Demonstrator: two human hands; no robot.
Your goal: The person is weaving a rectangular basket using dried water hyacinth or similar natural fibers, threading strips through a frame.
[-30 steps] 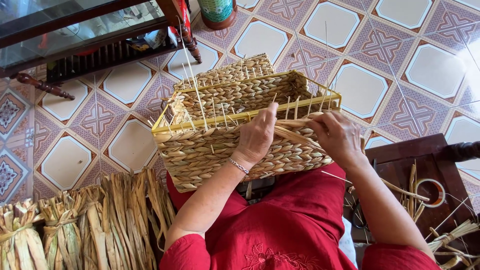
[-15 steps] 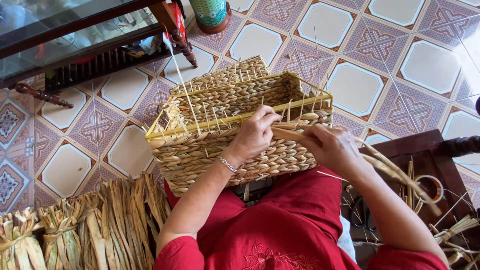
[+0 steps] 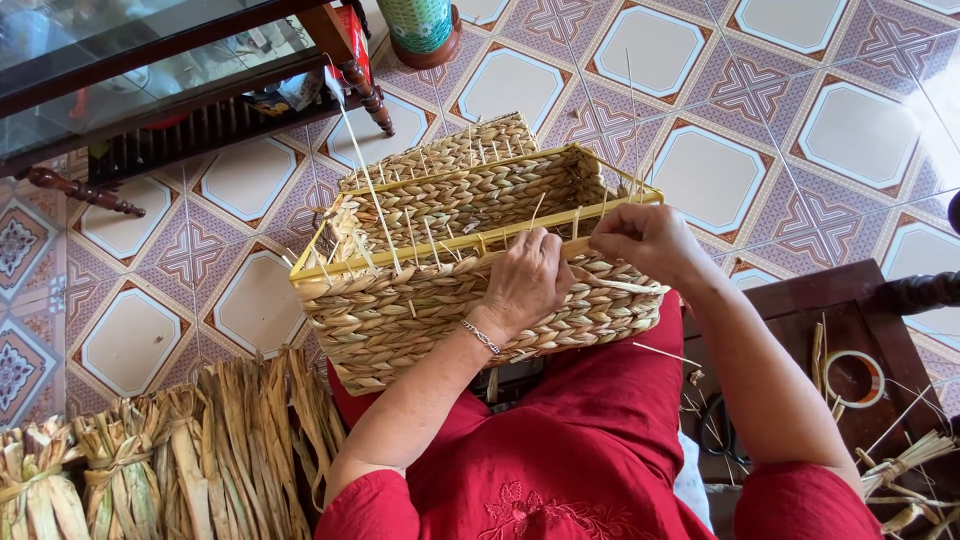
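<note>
Basket (image 3: 440, 290) of woven straw sat tipped on my red lap, its yellow frame rim (image 3: 400, 257) facing the tiled floor (image 3: 700, 170). My left hand (image 3: 525, 285) was closed over the near rim, while my right hand (image 3: 645, 240) pinched a flat straw strand (image 3: 625, 285) at the right edge. Dried leaf bundles (image 3: 150, 460) crowded the left; a dark wooden stool (image 3: 850, 320) hemmed the right.

Rough, matt woven straw basket (image 3: 470, 270) with smooth yellow metal frame (image 3: 420, 252). Glossy ceramic floor tiles (image 3: 700, 120). Dry, fibrous straw bundles (image 3: 180, 460). Dark polished wood stool (image 3: 860, 310). Soft red cloth dress (image 3: 560, 450).
</note>
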